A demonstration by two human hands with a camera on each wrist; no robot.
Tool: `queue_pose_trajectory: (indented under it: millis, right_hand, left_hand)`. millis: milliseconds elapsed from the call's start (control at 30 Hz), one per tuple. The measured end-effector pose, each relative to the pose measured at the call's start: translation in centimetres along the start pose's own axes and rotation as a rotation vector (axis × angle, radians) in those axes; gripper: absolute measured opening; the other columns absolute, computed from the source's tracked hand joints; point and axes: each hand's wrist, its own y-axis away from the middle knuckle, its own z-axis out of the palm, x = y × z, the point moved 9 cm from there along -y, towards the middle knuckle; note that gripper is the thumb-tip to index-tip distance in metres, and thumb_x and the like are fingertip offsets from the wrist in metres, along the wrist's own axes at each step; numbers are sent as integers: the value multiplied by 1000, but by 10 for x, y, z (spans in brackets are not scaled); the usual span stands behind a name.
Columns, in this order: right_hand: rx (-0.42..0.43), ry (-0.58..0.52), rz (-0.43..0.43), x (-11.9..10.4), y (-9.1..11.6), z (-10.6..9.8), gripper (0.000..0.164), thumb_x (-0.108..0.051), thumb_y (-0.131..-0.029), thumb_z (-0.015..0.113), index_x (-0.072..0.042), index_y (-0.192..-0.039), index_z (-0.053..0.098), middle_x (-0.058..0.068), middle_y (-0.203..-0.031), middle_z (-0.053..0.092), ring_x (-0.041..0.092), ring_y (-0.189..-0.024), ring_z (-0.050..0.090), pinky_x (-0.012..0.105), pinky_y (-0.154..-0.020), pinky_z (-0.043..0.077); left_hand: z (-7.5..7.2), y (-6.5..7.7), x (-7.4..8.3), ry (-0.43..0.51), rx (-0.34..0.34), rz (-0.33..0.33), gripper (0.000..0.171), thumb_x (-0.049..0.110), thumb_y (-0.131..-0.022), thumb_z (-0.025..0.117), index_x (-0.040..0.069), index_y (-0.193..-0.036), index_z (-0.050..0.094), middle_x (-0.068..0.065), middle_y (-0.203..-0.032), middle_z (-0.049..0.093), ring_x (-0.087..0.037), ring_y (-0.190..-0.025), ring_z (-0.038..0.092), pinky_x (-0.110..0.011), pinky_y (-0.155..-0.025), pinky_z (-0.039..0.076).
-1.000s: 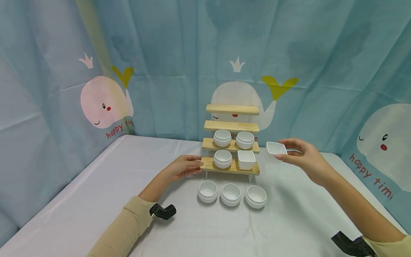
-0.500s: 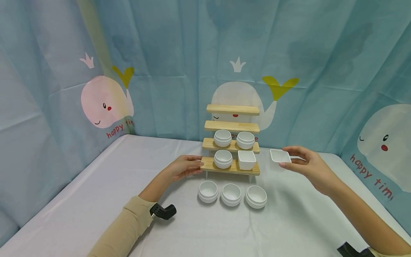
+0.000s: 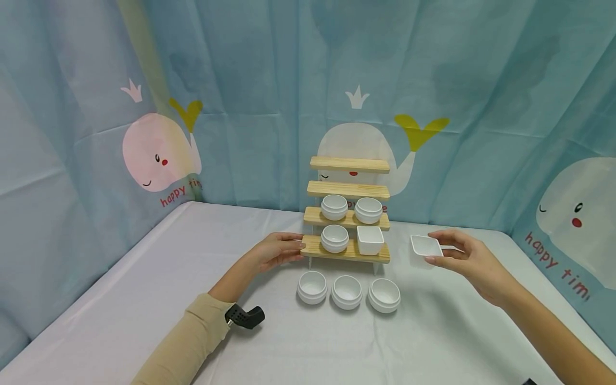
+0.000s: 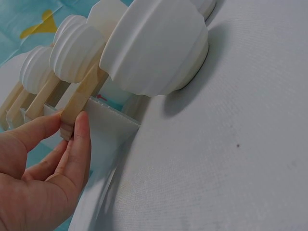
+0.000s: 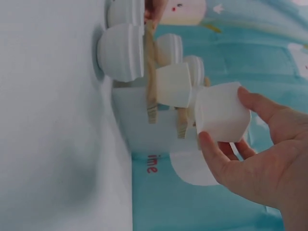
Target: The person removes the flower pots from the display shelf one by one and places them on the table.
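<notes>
My left hand (image 3: 275,251) pinches the left end of the lowest wooden shelf (image 4: 79,98) of a tiered stand, thumb above and fingers below. Off to the stand's right, my right hand (image 3: 474,262) holds a square white bowl (image 3: 426,247) between thumb and fingers, in the air above the table. On the lowest shelf sit a round white bowl (image 3: 335,238) at the left and another square bowl (image 3: 370,240) at the right. The shelf above carries two round bowls, one left (image 3: 334,207) and one right (image 3: 368,210).
Three round white bowls stand in a row on the white tablecloth before the stand: left (image 3: 312,287), middle (image 3: 346,292) and right (image 3: 384,295). The two upper shelves, top (image 3: 349,164) and second (image 3: 348,189), are bare. A blue whale-print curtain (image 3: 250,155) hangs behind.
My right hand has carried the square bowl down and a little to the right, away from the stand. The left hand keeps its hold on the shelf.
</notes>
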Motion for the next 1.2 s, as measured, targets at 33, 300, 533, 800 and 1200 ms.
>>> queue_pose_trajectory:
  millis: [33, 300, 533, 800, 1200]
  right_hand:
    - [-2, 0, 2, 2, 1, 0, 64, -18, -101, 75, 3, -152, 44, 0, -133, 55, 4, -104, 66, 15, -88, 56]
    - [-20, -25, 11, 12, 6, 4, 62, -16, -100, 75, 4, -151, 45, -3, -130, 58, 5, -105, 67, 17, -87, 58]
    - [-35, -41, 16, 19, 10, 9, 62, -14, -99, 76, 5, -150, 45, -2, -129, 59, 4, -106, 67, 19, -86, 58]
    - [-46, -35, 50, 29, 13, 13, 64, -14, -97, 78, 4, -149, 46, 5, -132, 58, 5, -106, 67, 21, -86, 59]
    - [-78, -35, 117, 44, 17, 19, 66, -16, -96, 80, 5, -148, 46, 13, -136, 56, 9, -106, 66, 24, -86, 60]
  left_hand:
    - [0, 0, 0, 0, -1, 1, 50, -2, -106, 58, -14, -152, 42, -12, -112, 66, -11, -87, 71, -22, -82, 65]
    - [0, 0, 0, -7, 4, 2, 50, -1, -106, 58, -14, -152, 42, -12, -111, 67, -11, -87, 71, -21, -81, 65]
    - [-1, 0, -1, -21, 10, -3, 51, 0, -106, 60, -13, -152, 43, -14, -114, 67, -11, -88, 72, -22, -82, 65]
    - [-1, 0, -1, -10, 19, -10, 51, 0, -105, 60, -13, -152, 44, -12, -110, 67, -11, -85, 72, -21, -80, 65]
    - [-1, 1, -1, -13, 24, -15, 51, 1, -106, 60, -12, -152, 44, -14, -115, 67, -11, -88, 72, -22, -82, 65]
